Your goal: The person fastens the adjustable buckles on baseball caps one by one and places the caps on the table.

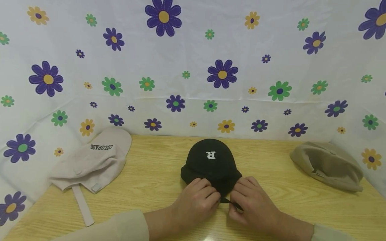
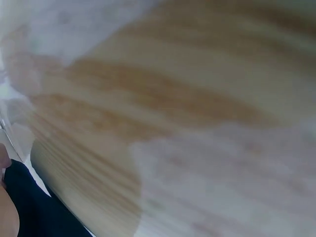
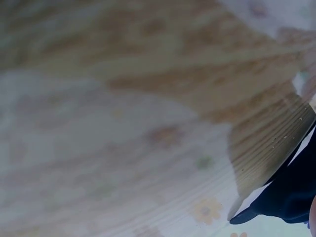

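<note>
A black cap (image 1: 211, 167) with a white letter R, upside down from here, sits on the wooden table in the middle of the head view. My left hand (image 1: 200, 197) grips its near edge with curled fingers. On the other side of that edge, my right hand (image 1: 253, 202) pinches the cap, and a thin black strap (image 1: 233, 203) runs between the two hands. Part of the black cap (image 2: 37, 207) shows low in the left wrist view. In the right wrist view, the cap (image 3: 289, 195) appears at lower right. My fingers hide much of the cap's near rim.
A pale cap (image 1: 99, 160) lettered COLORADO lies at the left, its strap (image 1: 82, 206) hanging toward me. At the right rests a khaki cap (image 1: 328, 165). A flower-print cloth (image 1: 193, 50) stands behind and beside the table (image 1: 153, 167).
</note>
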`<action>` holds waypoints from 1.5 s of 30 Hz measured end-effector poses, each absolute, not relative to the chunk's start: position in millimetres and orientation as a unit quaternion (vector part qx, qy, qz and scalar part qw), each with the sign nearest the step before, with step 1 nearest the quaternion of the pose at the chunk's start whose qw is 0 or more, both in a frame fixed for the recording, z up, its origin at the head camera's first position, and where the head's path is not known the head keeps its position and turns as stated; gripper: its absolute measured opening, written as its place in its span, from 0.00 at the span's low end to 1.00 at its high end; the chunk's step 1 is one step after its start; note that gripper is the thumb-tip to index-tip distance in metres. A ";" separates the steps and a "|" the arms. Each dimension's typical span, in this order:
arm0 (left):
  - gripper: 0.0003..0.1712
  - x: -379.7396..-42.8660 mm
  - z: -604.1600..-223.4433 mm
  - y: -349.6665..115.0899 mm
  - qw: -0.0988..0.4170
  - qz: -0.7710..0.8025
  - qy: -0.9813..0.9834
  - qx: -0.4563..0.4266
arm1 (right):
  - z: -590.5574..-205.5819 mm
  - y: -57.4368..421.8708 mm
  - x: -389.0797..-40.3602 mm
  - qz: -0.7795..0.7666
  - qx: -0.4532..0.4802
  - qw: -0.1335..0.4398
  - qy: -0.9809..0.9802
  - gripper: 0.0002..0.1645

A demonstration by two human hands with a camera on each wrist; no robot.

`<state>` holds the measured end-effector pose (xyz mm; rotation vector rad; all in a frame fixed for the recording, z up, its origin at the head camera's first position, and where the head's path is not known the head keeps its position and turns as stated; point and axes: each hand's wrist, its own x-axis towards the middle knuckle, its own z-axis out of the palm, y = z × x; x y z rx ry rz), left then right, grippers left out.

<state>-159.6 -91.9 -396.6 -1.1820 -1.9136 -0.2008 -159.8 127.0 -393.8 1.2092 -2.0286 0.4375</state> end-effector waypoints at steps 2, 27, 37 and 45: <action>0.06 -159.9 -396.8 -91.7 0.432 -0.082 -0.765 -0.470 | -394.0 125.8 -161.0 0.172 0.477 0.374 -0.777 0.06; 0.08 -161.1 -397.8 -94.9 0.411 -0.089 -0.768 -0.483 | -391.2 128.1 -154.7 0.134 0.422 0.296 -0.846 0.11; 0.10 -159.2 -397.2 -91.6 0.416 -0.102 -0.755 -0.497 | -393.9 128.2 -154.0 0.145 0.437 0.286 -0.841 0.17; 0.13 -158.0 -398.5 -86.2 0.424 -0.114 -0.754 -0.488 | -394.2 126.7 -154.1 0.134 0.445 0.295 -0.835 0.17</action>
